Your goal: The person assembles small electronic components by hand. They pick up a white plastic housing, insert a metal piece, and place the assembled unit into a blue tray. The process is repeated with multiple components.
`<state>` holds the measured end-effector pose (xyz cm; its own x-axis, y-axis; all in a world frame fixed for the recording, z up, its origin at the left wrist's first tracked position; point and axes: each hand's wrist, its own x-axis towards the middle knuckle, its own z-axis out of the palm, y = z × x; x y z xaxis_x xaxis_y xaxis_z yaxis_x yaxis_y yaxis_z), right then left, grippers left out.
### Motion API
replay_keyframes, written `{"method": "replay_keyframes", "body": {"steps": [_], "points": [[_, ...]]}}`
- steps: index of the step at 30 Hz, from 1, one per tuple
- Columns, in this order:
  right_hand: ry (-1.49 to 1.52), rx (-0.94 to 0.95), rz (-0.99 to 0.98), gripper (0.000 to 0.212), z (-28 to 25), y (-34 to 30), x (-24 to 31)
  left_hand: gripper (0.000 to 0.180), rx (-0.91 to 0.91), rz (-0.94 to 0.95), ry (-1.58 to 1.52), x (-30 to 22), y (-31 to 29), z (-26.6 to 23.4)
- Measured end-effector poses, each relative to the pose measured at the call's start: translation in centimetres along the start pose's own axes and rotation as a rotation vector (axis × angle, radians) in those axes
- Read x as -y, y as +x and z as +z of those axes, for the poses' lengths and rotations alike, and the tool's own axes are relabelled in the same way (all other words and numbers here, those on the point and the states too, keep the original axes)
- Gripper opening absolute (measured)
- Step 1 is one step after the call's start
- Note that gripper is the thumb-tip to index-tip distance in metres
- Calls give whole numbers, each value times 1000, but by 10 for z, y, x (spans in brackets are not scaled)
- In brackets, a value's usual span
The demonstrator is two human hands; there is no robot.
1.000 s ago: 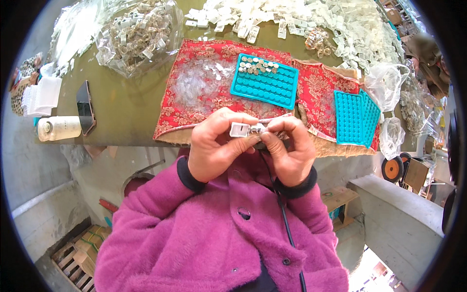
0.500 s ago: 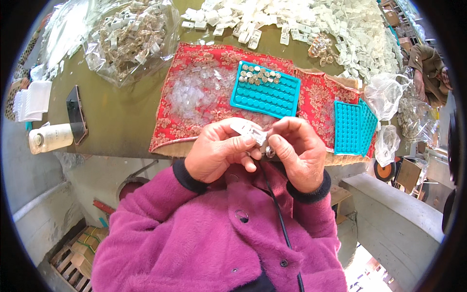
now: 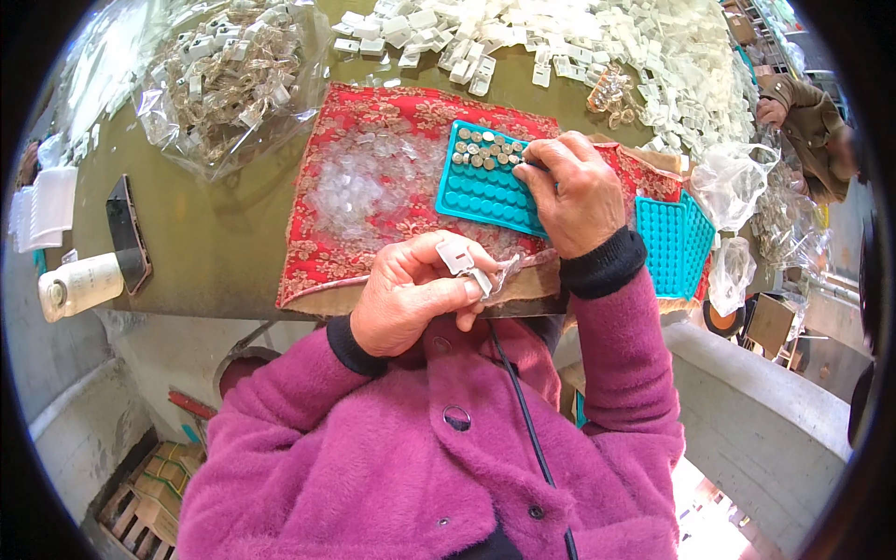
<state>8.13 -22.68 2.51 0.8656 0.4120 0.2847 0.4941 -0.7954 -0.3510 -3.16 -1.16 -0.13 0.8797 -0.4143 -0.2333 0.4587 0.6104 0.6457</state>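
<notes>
My left hand [image 3: 415,289] pinches a small white plastic case [image 3: 456,258] with a slot in it. A clear, crinkled plastic piece [image 3: 505,274] sticks out beside the case. My right hand [image 3: 581,193] reaches over the teal moulded tray [image 3: 473,207], its thumb and fingertips pressed together at the silver button cells [image 3: 488,149]. Whether a cell is between those fingertips is hidden. Several cells lie loosely across the tray's far part, above rows of round hollows. The tray rests on a red patterned cloth [image 3: 308,219], next to scattered clear plastic bits [image 3: 355,191].
White plastic cases [image 3: 560,42] are heaped at the back. A clear bag [image 3: 224,93] of parts stands far left, a phone [image 3: 128,233] and white bottle [image 3: 82,286] at left. More teal trays [image 3: 660,245] lie right, beside clear bags [image 3: 737,182]. Another person's sleeve [image 3: 793,103] shows far right.
My right hand has left the spot beside my left hand and moved up and right to the button cells. The left hand keeps the white case, now with the clear piece showing.
</notes>
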Motion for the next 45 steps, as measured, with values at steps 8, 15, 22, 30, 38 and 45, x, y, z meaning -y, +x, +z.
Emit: {"method": "replay_keyframes", "body": {"steps": [8,15,22,30,38,45], "points": [[130,-52,46,4,-11,-9,13,24,-31,73,-103,2,2,7],[1141,145,623,11,-49,-74,66,38,-151,221,190,11,-4,19],[1225,166,622,14,-27,-89,72,27,-49,446,509,16,-5,21],[846,-124,292,21,-29,-102,75,29,-71,96,242,4,-13,21],[502,-217,-198,27,-28,-92,58,37,-26,93,276,3,-16,25],[461,-183,-307,28,-30,-82,52,34,-1,101,388,-7,-13,21]]}}
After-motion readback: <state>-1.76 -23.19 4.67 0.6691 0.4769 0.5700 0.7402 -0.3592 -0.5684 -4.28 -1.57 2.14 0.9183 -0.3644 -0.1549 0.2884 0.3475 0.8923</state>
